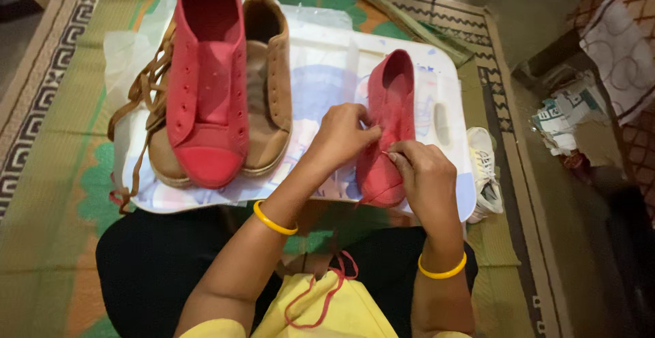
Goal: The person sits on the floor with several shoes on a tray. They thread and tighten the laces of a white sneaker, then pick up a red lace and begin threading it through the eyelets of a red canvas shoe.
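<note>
Matting (61, 195) woven in green and tan spreads under everything, with a patterned border running along its edges. On it lies a white plastic board (327, 58), covered in part by a thin clear sheet, and my knees in dark cloth come up against its near edge. The biggest things on the board are at its left: a red shoe (208, 79) with empty eyelets lies partly on top of a brown shoe (269, 85), toes pointing toward me, and brown laces (140, 106) trail loose off the board's left side. The second red shoe (389, 120) lies on the board's right half, also toe toward me, and both my hands are on it. My left hand (341, 137) rests against its left side with the fingers curled together onto the upper. My right hand (423, 174) sits over the toe end, thumb and forefinger pinched shut on the tip of a red lace (321, 297), which runs down from the shoe and loops across the yellow cloth (327, 314) in my lap. A white shoe (486, 171) lies on the mat just beside the board's right edge. Each wrist carries a yellow bangle (273, 221).
</note>
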### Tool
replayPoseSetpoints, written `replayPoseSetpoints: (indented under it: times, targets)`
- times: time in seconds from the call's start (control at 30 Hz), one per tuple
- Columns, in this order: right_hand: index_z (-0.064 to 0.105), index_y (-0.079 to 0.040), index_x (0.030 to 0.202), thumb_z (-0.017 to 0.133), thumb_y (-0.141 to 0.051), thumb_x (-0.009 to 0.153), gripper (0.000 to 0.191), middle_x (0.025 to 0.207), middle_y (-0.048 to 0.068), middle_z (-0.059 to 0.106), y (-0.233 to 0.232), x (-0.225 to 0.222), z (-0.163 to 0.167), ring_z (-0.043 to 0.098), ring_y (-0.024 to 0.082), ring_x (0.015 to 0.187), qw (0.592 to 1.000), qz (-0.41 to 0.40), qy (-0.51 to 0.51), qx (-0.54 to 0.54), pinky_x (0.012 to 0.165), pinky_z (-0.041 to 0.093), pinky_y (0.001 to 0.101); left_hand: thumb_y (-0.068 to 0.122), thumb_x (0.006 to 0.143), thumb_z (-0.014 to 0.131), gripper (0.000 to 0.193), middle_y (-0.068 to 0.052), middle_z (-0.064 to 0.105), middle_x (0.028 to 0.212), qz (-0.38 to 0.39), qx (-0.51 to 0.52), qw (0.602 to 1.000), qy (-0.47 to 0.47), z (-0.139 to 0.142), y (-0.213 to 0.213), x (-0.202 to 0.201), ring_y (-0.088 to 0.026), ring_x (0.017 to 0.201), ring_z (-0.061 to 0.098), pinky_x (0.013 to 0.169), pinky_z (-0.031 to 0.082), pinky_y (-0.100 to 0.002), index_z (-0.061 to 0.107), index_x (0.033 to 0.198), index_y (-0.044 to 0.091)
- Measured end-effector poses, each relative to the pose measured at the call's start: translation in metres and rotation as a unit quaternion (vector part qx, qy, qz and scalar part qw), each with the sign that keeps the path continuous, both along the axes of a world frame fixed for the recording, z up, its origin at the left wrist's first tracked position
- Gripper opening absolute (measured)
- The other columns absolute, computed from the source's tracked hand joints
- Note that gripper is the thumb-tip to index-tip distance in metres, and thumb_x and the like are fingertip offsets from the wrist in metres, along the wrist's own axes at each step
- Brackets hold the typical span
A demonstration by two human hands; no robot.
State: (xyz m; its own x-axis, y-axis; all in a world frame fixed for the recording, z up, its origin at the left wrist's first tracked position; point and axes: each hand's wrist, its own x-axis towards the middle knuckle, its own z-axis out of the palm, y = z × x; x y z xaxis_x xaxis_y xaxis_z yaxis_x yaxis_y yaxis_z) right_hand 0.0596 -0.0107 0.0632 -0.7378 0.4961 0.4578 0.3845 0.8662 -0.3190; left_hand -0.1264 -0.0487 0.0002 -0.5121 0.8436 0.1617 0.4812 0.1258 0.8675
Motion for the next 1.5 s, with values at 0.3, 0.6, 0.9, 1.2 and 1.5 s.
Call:
replayPoseSetpoints:
  times: [0.3, 0.6, 0.9, 1.2, 1.5]
  targets:
    - [0.071, -0.007, 0.096, 0.074, -0.013, 0.092, 0.008, 0.082, 0.013, 0.069, -0.018, -0.015, -0.003, 0.063, 0.033, 0.078, 0.995, -0.068, -0.05, 0.06, 0.071, 0.049, 0.0455, 0.025, 0.08, 0.071, 0.028, -0.022, 0.075, 0.086, -0.02, 0.027, 0.999, 0.002, -0.009, 0.0, -0.005, -0.037, 0.083, 0.074, 0.08, 0.058, -0.043, 0.078, 0.093, 0.001]
    - [0.068, -0.006, 0.095, 0.072, -0.008, 0.088, 0.008, 0.088, 0.014, 0.068, -0.002, -0.021, -0.003, 0.064, 0.035, 0.083, 0.997, 0.014, -0.007, 0.071, 0.073, 0.05, 0.0446, 0.027, 0.078, 0.079, 0.033, -0.014, 0.077, 0.082, -0.067, 0.028, 0.996, -0.059, -0.013, -0.017, -0.009, -0.028, 0.075, 0.076, 0.072, 0.058, -0.04, 0.076, 0.101, 0.003]
    - [0.07, -0.002, 0.101, 0.072, -0.006, 0.094, 0.008, 0.091, 0.015, 0.066, 0.005, -0.019, 0.007, 0.066, 0.033, 0.08, 0.999, -0.003, -0.038, -0.017, 0.071, 0.051, 0.0396, 0.043, 0.052, 0.096, 0.081, -0.005, 0.074, 0.085, -0.166, -0.046, 0.984, -0.034, -0.025, -0.029, -0.025, -0.024, 0.082, 0.073, 0.073, 0.055, -0.036, 0.065, 0.117, 0.007]
    - [0.072, -0.006, 0.102, 0.071, -0.003, 0.092, 0.011, 0.091, 0.014, 0.064, -0.002, -0.023, 0.01, 0.067, 0.031, 0.08, 0.999, -0.005, -0.048, 0.016, 0.071, 0.051, 0.0401, 0.043, 0.051, 0.095, 0.082, -0.003, 0.073, 0.084, -0.16, -0.053, 0.985, -0.048, -0.022, -0.031, -0.023, -0.023, 0.082, 0.073, 0.072, 0.054, -0.037, 0.062, 0.118, 0.009]
    - [0.071, -0.001, 0.098, 0.074, -0.002, 0.09, 0.008, 0.088, 0.013, 0.062, 0.008, -0.027, -0.003, 0.061, 0.03, 0.083, 0.998, 0.0, -0.016, -0.056, 0.075, 0.049, 0.0397, 0.042, 0.053, 0.095, 0.077, -0.004, 0.072, 0.08, -0.135, -0.038, 0.989, -0.056, -0.025, -0.028, -0.017, -0.023, 0.078, 0.072, 0.07, 0.054, -0.037, 0.065, 0.115, 0.007]
